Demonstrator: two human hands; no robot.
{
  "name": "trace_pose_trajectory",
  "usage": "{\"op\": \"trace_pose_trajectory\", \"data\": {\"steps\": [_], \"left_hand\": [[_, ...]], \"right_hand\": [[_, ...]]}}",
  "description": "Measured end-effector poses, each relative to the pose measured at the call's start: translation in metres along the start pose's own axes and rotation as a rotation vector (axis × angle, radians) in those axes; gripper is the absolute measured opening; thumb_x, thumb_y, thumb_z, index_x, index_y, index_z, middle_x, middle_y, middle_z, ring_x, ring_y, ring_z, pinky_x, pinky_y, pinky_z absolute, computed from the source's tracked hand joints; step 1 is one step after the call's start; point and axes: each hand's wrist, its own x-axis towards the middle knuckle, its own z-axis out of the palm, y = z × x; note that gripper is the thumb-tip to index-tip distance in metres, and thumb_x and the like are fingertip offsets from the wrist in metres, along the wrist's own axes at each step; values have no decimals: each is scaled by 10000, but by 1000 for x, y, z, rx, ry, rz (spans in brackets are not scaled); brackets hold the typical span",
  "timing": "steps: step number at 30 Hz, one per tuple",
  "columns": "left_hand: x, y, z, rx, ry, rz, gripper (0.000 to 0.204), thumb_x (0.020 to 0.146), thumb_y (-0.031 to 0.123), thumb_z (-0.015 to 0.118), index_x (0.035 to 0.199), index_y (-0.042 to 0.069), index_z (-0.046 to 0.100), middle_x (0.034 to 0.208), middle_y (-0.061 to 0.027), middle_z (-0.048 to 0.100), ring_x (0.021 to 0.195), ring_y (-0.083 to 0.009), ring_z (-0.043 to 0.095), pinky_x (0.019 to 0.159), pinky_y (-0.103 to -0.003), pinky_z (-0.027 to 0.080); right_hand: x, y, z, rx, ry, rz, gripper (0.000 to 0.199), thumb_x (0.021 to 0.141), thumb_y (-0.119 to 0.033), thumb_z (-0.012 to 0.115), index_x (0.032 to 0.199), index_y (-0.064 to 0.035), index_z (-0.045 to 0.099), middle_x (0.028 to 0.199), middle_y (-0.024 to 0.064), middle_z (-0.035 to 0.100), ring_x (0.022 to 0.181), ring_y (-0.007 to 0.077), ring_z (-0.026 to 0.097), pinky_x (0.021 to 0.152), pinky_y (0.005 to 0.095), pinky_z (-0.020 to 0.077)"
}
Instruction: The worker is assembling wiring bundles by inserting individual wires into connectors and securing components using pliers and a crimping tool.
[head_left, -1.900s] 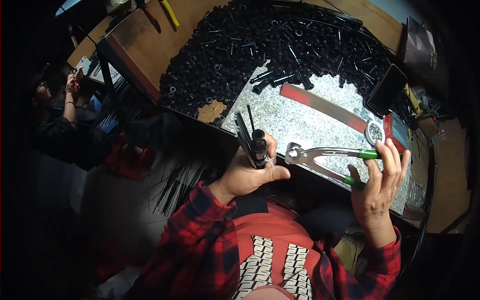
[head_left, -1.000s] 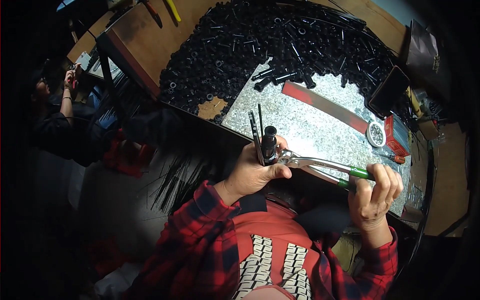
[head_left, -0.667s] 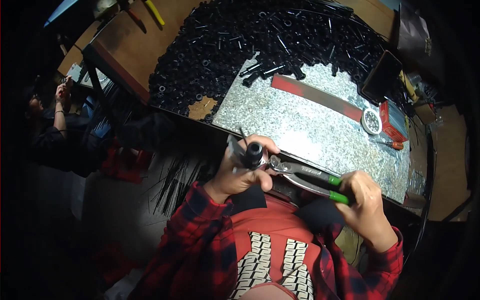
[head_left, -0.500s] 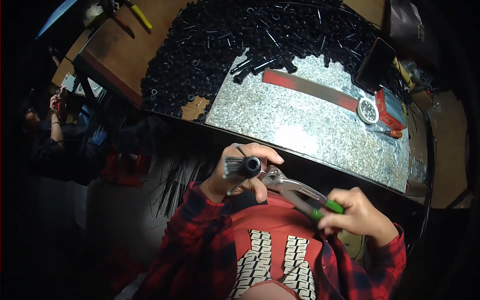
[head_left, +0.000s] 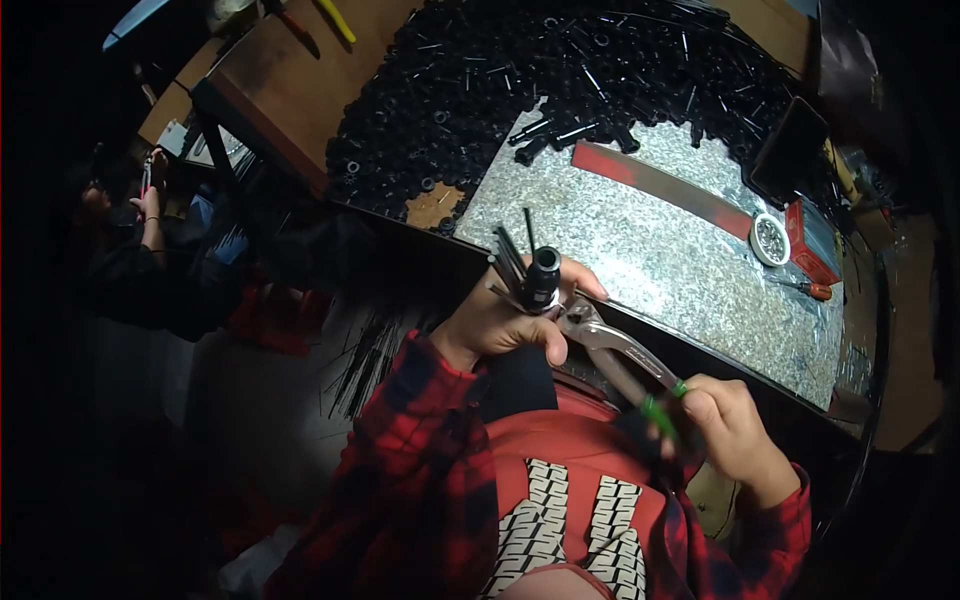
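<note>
Hands are now working nearer the body: left hand (head_left: 505, 320) is gripping a black cylindrical sleeve (head_left: 542, 277) with thin black rods (head_left: 507, 262), while right hand (head_left: 728, 430), closed on green-handled metal pliers (head_left: 612, 352), is nipping at it.

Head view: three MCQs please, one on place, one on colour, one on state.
1. Where is the small round white dish?
A. on the grey sheet
B. in the lap
C. on the black pile

2. What colour are the plier handles?
A. yellow
B. green
C. blue

3. What is the left hand doing?
A. lying flat
B. gripping a black tube and thin rods
C. hanging empty

Answers: 1 A, the dish sits near the sheet's right end; 2 B, green shows at the right hand; 3 B, its fingers wrap the tube and rods.
</note>
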Motion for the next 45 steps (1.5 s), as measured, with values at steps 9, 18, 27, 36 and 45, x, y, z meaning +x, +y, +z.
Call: {"op": "trace_pose_trajectory", "data": {"steps": [9, 18, 27, 36, 45], "left_hand": [[5, 13, 2, 127, 24, 3, 608, 546, 358, 864, 981, -10, 653, 912, -61, 642, 830, -113, 587, 726, -238, 451], [16, 2, 3, 251, -222, 38, 404, 593, 86, 863, 940, 39, 663, 864, -12, 636, 803, -92, 582, 712, -239, 455], [16, -19, 11, 189, -46, 127, 352, 647, 117, 843, 902, 30, 617, 812, -3, 623, 716, -78, 571, 628, -233, 453], [8, -23, 11, 300, 27, 208, 398, 622, 227, 868, 838, 34, 595, 718, 10, 563, 663, -81, 528, 596, -239, 423], [-1, -21, 21, -35, 166, 21, 545, 592, 401, 852, 872, 38, 559, 806, -14, 582, 722, -77, 551, 649, -208, 445]], "right_hand": [[8, 1, 7, -820, 414, -459, 430, 734, -112, 757, 1038, 9, 478, 893, 141, 608, 823, 218, 625, 674, 322, 494], [11, 35, -28, 310, -313, 178, 126, 857, -101, 599, 882, 6, 536, 759, 163, 639, 492, 195, 598, 476, 304, 501], [30, 5, -12, -1119, 425, -485, 688, 632, 87, 559, 1289, 57, 354, 958, 218, 468, 894, 378, 475, 827, 422, 396], [35, -3, -17, -781, 0, -246, 595, 692, 47, 433, 1286, 40, 399, 1034, 231, 495, 1009, 387, 496, 903, 400, 399], [46, -3, -3, -548, 9, -109, 302, 820, -156, 614, 1047, 18, 517, 842, 164, 571, 785, 299, 572, 734, 379, 449]]}}
